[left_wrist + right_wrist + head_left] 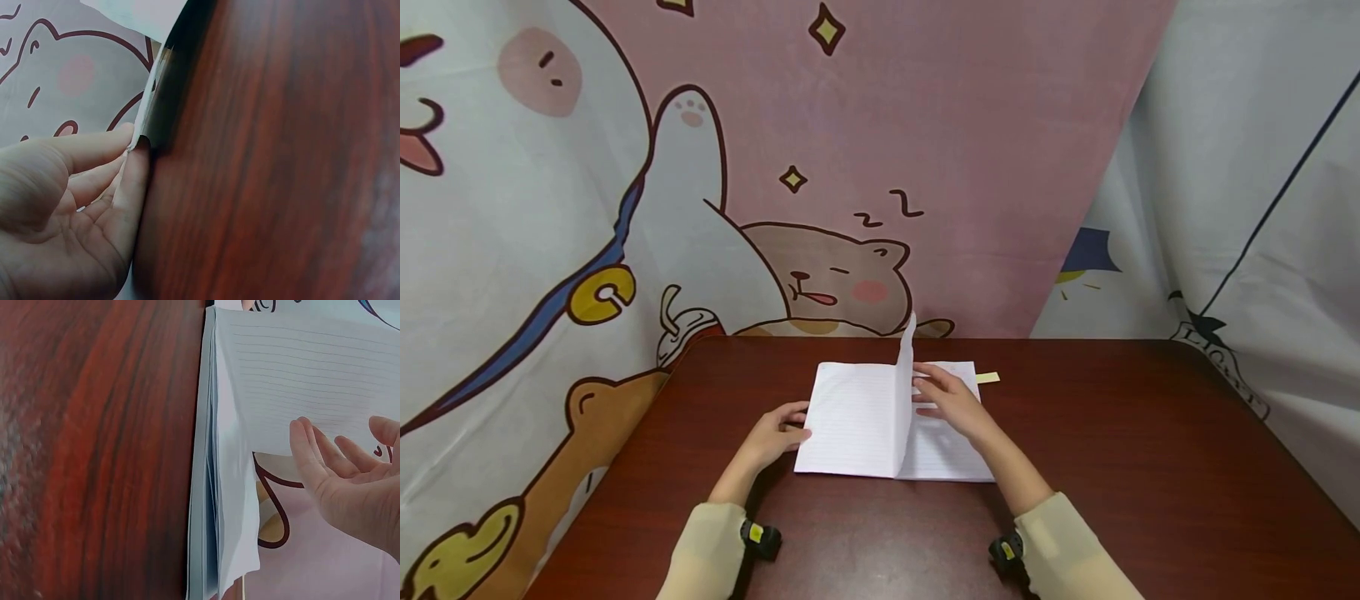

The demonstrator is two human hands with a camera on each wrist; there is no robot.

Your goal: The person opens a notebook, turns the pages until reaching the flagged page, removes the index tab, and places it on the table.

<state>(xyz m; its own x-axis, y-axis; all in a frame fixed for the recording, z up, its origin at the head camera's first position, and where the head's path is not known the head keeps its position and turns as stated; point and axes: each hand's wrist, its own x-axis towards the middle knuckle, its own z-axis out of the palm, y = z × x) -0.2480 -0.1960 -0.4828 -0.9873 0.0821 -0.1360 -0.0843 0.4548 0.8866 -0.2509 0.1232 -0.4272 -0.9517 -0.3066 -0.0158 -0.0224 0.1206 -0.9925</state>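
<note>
An open lined notebook point(848, 421) lies on the table in the head view. One page point(904, 404) stands nearly upright along its middle fold. At the notebook's left edge, my left hand point(772, 435) pinches the edge between thumb and fingers; the left wrist view shows this hand point(75, 194) at the thin edge. My right hand point(953, 404) is over the right-hand pages, its fingers at the raised page's right side. The right wrist view shows the right hand point(353, 481) with loosely extended fingers before the raised lined page point(312, 375); whether they touch it I cannot tell.
A pale yellow tab point(988, 377) sticks out past the notebook's right edge. The dark red-brown table point(1135, 450) extends on both sides. Behind it hangs a cartoon-printed cloth point(985, 167), pink and white.
</note>
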